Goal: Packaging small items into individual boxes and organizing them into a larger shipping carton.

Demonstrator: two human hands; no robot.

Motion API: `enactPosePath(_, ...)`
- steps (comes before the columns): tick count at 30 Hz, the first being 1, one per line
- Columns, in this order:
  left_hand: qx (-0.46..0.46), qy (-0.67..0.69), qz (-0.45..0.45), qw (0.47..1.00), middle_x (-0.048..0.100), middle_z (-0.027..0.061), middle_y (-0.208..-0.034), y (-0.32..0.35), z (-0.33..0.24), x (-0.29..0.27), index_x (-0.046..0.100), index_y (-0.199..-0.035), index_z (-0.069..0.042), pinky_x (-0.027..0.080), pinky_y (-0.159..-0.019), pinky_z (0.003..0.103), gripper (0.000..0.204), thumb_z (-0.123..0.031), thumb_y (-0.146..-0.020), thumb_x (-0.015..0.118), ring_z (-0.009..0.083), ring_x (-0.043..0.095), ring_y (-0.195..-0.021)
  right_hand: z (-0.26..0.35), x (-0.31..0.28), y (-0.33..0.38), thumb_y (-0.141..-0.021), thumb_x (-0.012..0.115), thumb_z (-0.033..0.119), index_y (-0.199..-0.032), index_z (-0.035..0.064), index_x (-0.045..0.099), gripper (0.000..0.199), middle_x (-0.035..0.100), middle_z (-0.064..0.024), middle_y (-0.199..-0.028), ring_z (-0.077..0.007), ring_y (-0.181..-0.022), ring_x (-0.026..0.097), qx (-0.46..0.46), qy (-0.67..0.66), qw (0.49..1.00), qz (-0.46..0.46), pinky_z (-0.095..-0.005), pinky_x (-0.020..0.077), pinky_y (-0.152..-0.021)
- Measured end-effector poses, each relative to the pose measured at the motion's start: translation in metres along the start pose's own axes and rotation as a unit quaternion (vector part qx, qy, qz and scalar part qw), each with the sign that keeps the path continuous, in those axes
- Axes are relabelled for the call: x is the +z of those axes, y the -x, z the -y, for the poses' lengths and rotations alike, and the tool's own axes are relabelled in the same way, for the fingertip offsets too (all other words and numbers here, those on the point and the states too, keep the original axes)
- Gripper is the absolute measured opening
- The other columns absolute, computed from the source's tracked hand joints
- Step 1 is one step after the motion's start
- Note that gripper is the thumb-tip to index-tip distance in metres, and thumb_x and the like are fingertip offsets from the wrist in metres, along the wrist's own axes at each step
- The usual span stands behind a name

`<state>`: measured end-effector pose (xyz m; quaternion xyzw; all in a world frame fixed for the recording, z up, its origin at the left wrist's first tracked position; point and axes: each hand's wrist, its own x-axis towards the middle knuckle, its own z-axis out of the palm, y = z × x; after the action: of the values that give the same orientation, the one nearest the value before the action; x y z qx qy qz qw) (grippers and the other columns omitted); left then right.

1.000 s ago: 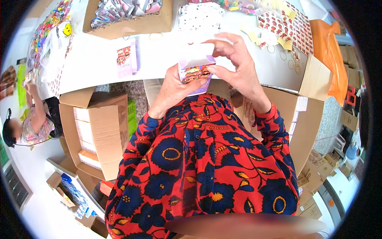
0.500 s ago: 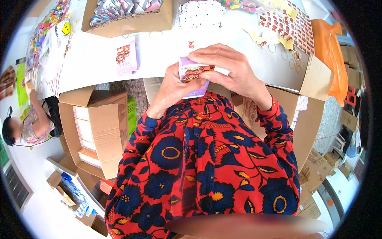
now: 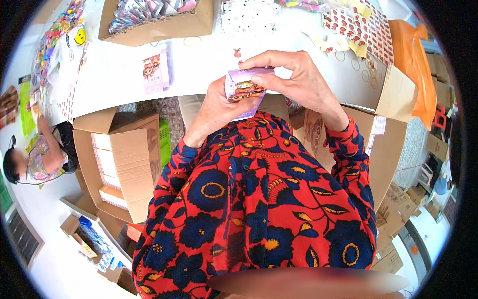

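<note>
A small purple printed box (image 3: pixel 245 89) is held over the near edge of the white table. My left hand (image 3: pixel 217 105) is closed around its left side and underside, with the thumb across the front. At the box's upper end, my right hand (image 3: pixel 298 74) has its thumb on the right of the printed face and its index finger along the top edge. The right palm stays off the box. Just beyond the fingers lies a little red figure sticker (image 3: pixel 237 52). Another purple printed box (image 3: pixel 155 72) lies on the table to the left.
A cardboard box of small packets (image 3: pixel 159 32) stands at the back, beside a pile of white spotted pieces (image 3: pixel 249 17). Sticker sheets (image 3: pixel 356 25) and rubber bands (image 3: pixel 368 74) lie right. Open cartons (image 3: pixel 130 164) flank me below the table; another person (image 3: pixel 42 149) sits left.
My right hand's fingers have arched up and spread a little, and its wrist has shifted right. More of the box's upper end now shows. My left hand keeps its hold.
</note>
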<state>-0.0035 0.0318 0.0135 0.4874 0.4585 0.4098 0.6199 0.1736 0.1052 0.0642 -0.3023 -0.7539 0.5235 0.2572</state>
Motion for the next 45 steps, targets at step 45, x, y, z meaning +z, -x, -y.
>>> enactPosePath(45, 0.17, -0.097, -0.063, 0.979, 0.042, 0.0145, -0.135, -0.003, -0.003, -0.009, 0.042, -0.129, -0.005, 0.034, -0.102, 0.038, 0.058, -0.004, -0.076, 0.065, 0.027, 0.042, -0.125, -0.065, 0.011, 0.026, -0.092, 0.053, 0.015, -0.105, 0.0047, 0.056, 0.017, 0.061, 0.0015, -0.093, -0.0036, -0.087, 0.055, 0.163, -0.31, 0.935, -0.047, -0.0202, 0.0447, -0.077)
